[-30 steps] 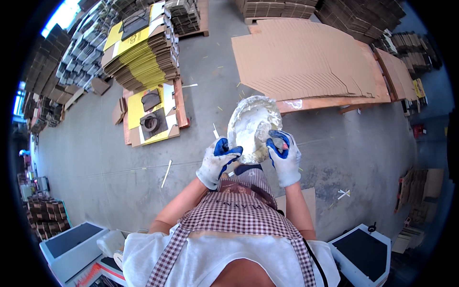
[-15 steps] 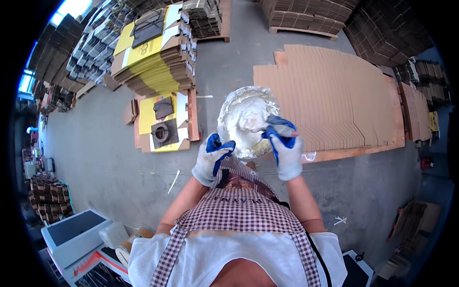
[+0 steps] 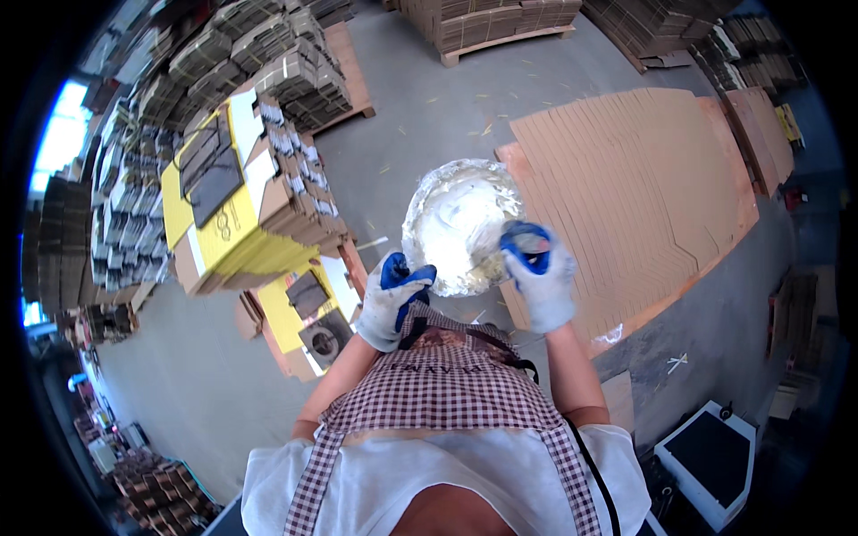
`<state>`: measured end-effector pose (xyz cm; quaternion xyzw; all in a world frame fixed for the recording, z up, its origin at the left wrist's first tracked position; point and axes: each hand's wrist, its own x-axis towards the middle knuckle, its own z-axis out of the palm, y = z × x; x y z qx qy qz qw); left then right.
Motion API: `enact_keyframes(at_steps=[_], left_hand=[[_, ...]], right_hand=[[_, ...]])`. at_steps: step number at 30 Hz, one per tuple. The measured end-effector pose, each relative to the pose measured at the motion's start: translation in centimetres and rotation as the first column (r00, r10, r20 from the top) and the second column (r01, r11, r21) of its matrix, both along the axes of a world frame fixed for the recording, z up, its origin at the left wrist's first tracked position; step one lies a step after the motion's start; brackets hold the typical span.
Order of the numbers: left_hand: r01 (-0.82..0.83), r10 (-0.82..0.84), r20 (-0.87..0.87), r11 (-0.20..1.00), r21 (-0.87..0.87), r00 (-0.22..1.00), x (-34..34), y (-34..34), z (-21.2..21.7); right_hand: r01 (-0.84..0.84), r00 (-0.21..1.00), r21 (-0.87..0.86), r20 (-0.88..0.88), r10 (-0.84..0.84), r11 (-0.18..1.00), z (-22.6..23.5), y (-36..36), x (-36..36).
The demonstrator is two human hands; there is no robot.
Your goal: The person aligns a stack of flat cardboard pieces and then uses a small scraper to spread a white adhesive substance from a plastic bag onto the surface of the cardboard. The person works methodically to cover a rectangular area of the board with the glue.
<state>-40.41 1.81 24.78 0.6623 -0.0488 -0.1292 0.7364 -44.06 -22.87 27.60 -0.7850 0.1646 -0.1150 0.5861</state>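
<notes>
A round bowl (image 3: 442, 192), crusted white and filled with white paste, is held out in front of my chest. My left hand (image 3: 391, 299), in a white glove with blue palm, grips the bowl's near left rim. In a matching glove, my right hand (image 3: 539, 272) is closed over the bowl's right side on what looks like a paste-covered brush or stick dipped in the paste; the tool is mostly hidden. I wear a checked apron (image 3: 447, 384) below the hands.
A wide stack of flat brown cardboard sheets (image 3: 643, 179) lies on the concrete floor to the right. Yellow-and-white printed flat cartons (image 3: 241, 223) sit on pallets at left. More cardboard stacks (image 3: 492, 22) stand beyond. A white box (image 3: 715, 460) is at lower right.
The view has shifted, so the cardboard sheets sit further right and the yellow cartons nearer. Both hands stay on the bowl; the right hand has moved along its right side.
</notes>
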Motion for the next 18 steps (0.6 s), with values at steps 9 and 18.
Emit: enact_keyframes(at_steps=[9,18], left_hand=[[0.100,-0.117,-0.181,0.990,-0.100,0.977,16.3,3.8,1.8],[0.368,-0.372,-0.118,0.928,-0.052,0.921,32.1,-0.2,3.2]], right_hand=[[0.181,0.938,0.412,0.202,-0.283,0.893,0.2,4.8,13.2],[0.199,0.970,0.343,0.067,-0.235,0.918,1.0,4.3,25.4]])
